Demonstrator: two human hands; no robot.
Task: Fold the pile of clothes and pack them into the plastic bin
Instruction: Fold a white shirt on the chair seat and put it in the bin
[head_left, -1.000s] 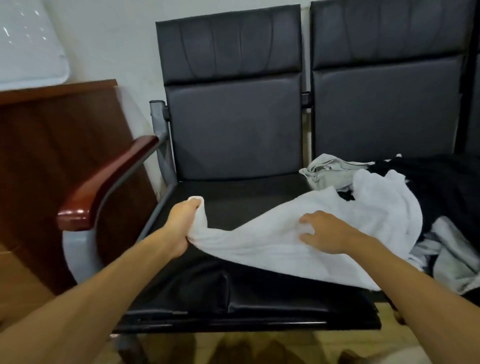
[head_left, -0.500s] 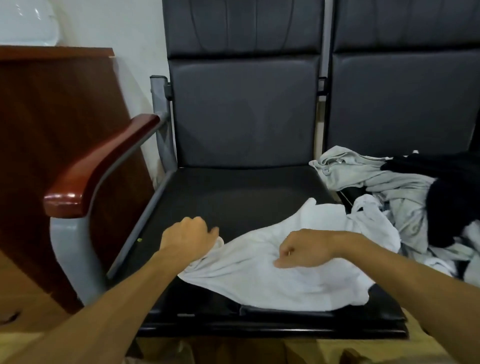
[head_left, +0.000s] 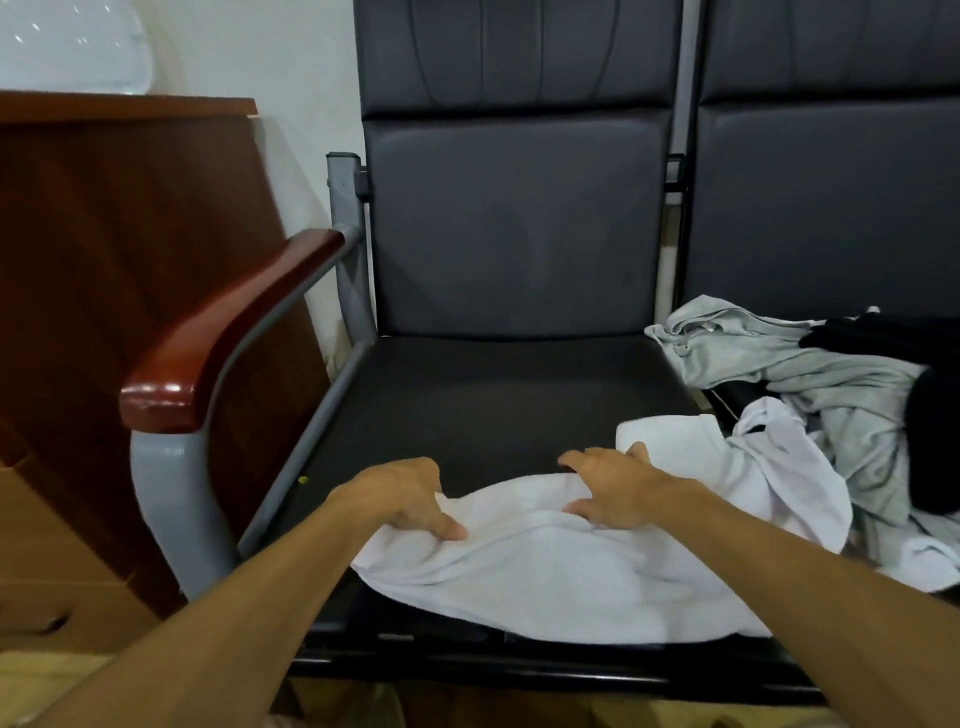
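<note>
A white garment (head_left: 561, 566) lies crumpled across the front of a black chair seat (head_left: 493, 395). My left hand (head_left: 410, 493) grips its far left edge, thumb on top of the cloth. A little to the right, my right hand (head_left: 613, 483) rests on the far edge with fingers spread. The pile of clothes (head_left: 810, 374) sits on the neighbouring seat: a grey garment on top, a black one (head_left: 935, 415) at the right border, and more white cloth trailing into the garment I hold. A translucent plastic object (head_left: 67, 47), perhaps the bin, stands at the top left, mostly out of frame.
The chair's red-brown armrest (head_left: 218, 332) on a grey frame rises at the left. Behind it stands a dark wooden cabinet (head_left: 130, 218). Black backrests (head_left: 514, 218) close off the rear. A yellowish floor shows below the seat's front edge.
The white garment has been drawn toward the seat's front edge and off the pile. Both hands have shifted along its far edge; the right hand has gone from a pinch to spread fingers.
</note>
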